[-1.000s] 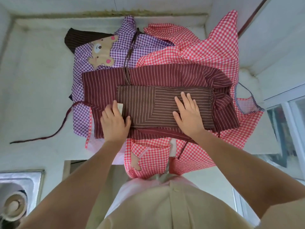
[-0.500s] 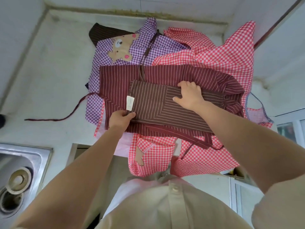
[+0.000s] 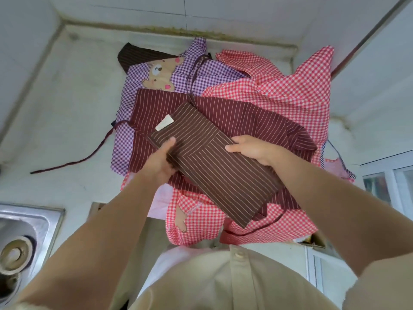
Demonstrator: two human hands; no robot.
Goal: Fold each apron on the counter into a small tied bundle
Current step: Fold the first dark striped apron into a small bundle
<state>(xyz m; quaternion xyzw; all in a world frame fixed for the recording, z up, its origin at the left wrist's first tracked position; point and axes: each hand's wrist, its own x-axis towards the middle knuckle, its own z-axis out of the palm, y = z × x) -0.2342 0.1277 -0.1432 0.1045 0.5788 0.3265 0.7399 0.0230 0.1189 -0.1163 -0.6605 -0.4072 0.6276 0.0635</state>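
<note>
- Left hand (image 3: 159, 163) reaches forward from the lower left, thumb pressed on top of the folded brown striped apron (image 3: 214, 166) and the other fingers tucked out of sight beneath its near edge.
- Right hand (image 3: 252, 148) comes in from the lower right, clamped on the opposite long edge, thumb pointing left across the cloth, fingers curled under it.
- Both forearms are bare and stretched out, converging toward the middle.
- Pale sleeves show at the bottom corners.

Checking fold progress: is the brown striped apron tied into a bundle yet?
No: the brown striped apron is a flat folded rectangle held by left hand and right hand.
</note>
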